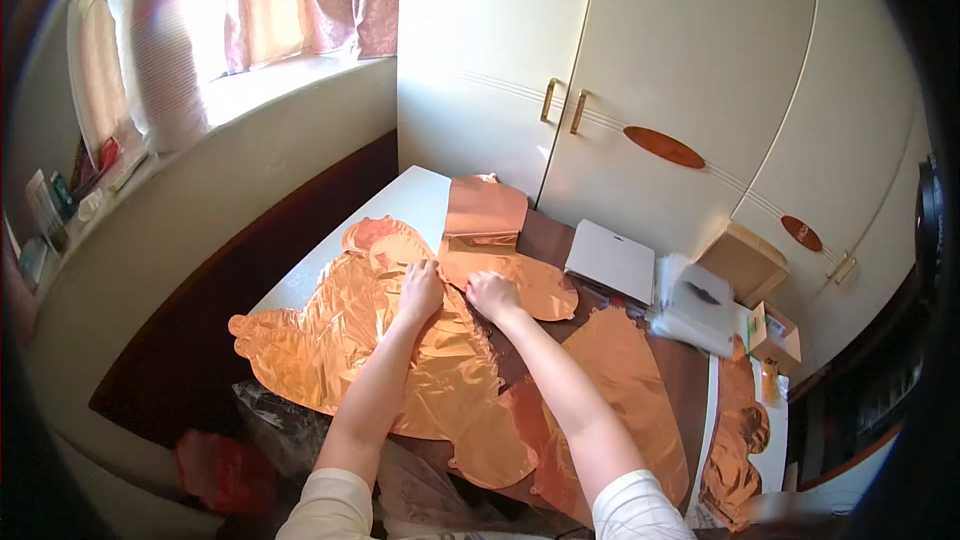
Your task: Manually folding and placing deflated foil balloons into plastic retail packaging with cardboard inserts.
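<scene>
"Copper foil [330, 340] first: where is it?"

"Spread over the table [545, 230], partly on a white board [300, 275], wrinkled and shiny, with rounded lobes along its outline. Both forearms cross above foil."

"And the left hand [422, 290]?"

"At its upper right edge, back of the hand up, fingers curled in. The fingertips are hidden, so I cannot tell whether they pinch it."

"The right hand [491, 296]?"

"Just beside the left, a small gap between them, fingers folded like a loose fist at that same edge. Again, I cannot tell what the fingertips grip."

"What lies around them?"

"Beyond the hands, a folded sheet [487, 208] of similar colour. Right of the right forearm, a flat, broad sheet [635, 395]; farther right, a crumpled strip [735, 450]."

"Anything else at the back?"

"A pale flat box [610, 260], with a carton [742, 265] to its right. Behind them stands a cream wardrobe [680, 50]; a wrapped stack [165, 55] of round things stands by the window."
</scene>
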The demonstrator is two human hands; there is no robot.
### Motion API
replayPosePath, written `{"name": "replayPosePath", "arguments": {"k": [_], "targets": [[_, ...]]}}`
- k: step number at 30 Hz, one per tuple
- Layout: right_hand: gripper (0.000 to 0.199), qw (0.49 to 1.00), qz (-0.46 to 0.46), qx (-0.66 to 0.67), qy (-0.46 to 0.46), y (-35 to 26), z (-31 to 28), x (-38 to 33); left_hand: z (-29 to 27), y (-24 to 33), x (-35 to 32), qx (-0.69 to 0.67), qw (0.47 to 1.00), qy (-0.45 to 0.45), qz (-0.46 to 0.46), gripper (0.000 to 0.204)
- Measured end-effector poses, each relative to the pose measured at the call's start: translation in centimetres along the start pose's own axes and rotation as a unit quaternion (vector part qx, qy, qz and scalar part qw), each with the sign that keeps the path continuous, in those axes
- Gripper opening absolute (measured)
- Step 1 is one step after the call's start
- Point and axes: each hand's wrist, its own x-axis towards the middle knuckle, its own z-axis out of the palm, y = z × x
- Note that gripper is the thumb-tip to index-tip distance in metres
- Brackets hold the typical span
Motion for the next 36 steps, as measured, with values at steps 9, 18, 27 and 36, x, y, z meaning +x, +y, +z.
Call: {"name": "replayPosePath", "arguments": {"k": [9, 18, 27, 36], "targets": [[0.022, 0.999, 0.0, 0.034, 0.011, 0.3, -0.8, -0.2, 0.0, 0.2, 0.5, 0.015, 1.0, -0.012, -0.002, 0.016], [0.016, 0.99, 0.034, 0.115, 0.073, 1.1, -1.3, 0.4, -0.4, 0.4, 0.3, 0.009, 0.999, -0.031, -0.019, 0.016], [0.015, 0.997, -0.076, -0.002, 0.014, -1.2, -1.7, 0.3, -0.4, 0.1, 0.2, -0.005, 1.0, -0.012, -0.015, 0.016], [0.011, 0.993, -0.103, 0.009, 0.059, -1.8, -2.0, 0.4, -0.2, -0.7, 0.0, 0.002, 1.0, 0.006, -0.008, 0.015]]}}
